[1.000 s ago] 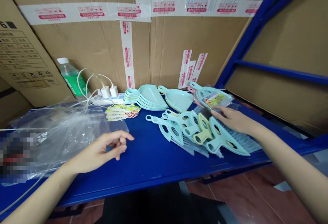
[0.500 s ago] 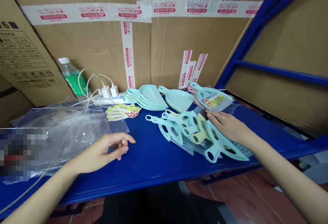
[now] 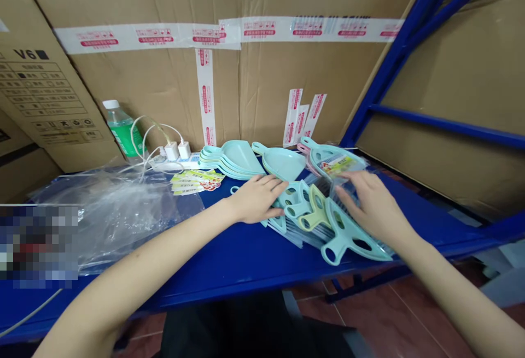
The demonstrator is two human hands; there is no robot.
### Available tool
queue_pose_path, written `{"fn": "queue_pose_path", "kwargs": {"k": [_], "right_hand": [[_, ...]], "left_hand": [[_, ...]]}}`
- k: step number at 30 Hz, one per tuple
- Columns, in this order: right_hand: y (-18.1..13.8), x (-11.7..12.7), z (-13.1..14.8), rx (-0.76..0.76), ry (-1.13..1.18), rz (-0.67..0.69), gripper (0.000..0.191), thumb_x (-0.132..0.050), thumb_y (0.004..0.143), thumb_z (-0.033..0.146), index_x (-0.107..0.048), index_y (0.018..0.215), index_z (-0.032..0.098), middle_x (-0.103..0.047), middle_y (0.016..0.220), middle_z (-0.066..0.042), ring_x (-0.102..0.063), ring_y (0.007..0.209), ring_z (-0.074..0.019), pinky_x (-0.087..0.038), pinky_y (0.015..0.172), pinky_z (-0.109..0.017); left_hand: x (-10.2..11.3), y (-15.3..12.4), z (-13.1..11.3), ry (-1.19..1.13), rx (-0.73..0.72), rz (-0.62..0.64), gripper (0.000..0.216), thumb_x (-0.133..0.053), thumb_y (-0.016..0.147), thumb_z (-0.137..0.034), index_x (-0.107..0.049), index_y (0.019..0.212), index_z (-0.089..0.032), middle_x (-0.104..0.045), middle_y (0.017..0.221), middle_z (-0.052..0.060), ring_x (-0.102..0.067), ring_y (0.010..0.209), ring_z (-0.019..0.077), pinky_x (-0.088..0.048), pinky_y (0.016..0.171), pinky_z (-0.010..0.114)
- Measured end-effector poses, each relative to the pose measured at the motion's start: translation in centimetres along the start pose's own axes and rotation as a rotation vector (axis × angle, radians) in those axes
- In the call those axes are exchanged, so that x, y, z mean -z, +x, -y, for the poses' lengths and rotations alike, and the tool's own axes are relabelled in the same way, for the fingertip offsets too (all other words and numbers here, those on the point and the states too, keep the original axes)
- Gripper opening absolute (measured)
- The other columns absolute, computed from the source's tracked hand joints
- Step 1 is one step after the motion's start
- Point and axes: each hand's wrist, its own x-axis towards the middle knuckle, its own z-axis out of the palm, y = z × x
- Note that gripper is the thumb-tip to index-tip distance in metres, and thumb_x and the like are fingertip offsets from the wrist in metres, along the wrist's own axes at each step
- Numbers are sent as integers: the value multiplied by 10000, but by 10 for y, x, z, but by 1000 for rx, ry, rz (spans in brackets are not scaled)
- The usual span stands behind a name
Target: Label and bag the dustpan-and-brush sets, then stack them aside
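A row of hand brushes with pale blue and yellow-green handles [image 3: 315, 210] lies on the blue table, their grey bristles partly showing. My left hand [image 3: 260, 198] is laid over the leftmost brushes, fingers stretched out, hiding some of their handles. To the right, my right hand [image 3: 371, 199] hovers by the bagged dustpan set [image 3: 328, 157], thumb and fingers apart, near the clear plastic. Whether its fingertips touch the bag I cannot tell. Below it lies the nearest pale blue brush [image 3: 348, 238]. Behind them sit a light blue dustpan [image 3: 285, 162] and a stack of dustpans [image 3: 233, 156].
Clear plastic bags [image 3: 127, 227] spread over the left of the table. Printed label cards [image 3: 194, 182] lie by a power strip [image 3: 192, 158] with white chargers and cables. A green-labelled bottle [image 3: 125, 134] stands behind. Cardboard boxes [image 3: 164, 84] and a blue metal frame [image 3: 369, 104] enclose the table.
My left hand has moved right and forward from bare table onto the brushes. My right hand has shifted slightly, its thumb and fingers now spread. The camera view has tilted a little.
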Motion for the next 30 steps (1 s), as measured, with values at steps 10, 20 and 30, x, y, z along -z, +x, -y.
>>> {"fn": "queue_pose_path", "kwargs": {"k": [10, 20, 30], "right_hand": [[-40, -2, -8, 78, 251, 89, 428, -348, 933, 494, -653, 1103, 247, -683, 1168, -132, -609, 1126, -322, -481, 952, -511], [-30, -12, -8, 4, 201, 84, 481, -332, 922, 518, -649, 1126, 219, -684, 1165, -136, -598, 1145, -326, -484, 951, -520], [-30, -15, -11, -42, 185, 59, 622, -290, 912, 626, -542, 1217, 146, -636, 1224, -215, -569, 1194, -359, -479, 964, -531]], "left_hand": [[-15, 6, -9, 96, -44, 93, 430, -407, 973, -185, -410, 1398, -121, -573, 1155, 149, -571, 1084, 272, -444, 880, 373], [4, 0, -10, 86, -26, 72, 433, -389, 932, -121, -472, 1356, -105, -581, 1104, 137, -560, 1007, 252, -450, 874, 377], [0, 28, -58, 5, -267, 43, 417, -477, 976, -413, -527, 1336, -208, -591, 1310, 89, -560, 1170, 271, -464, 926, 387]]}}
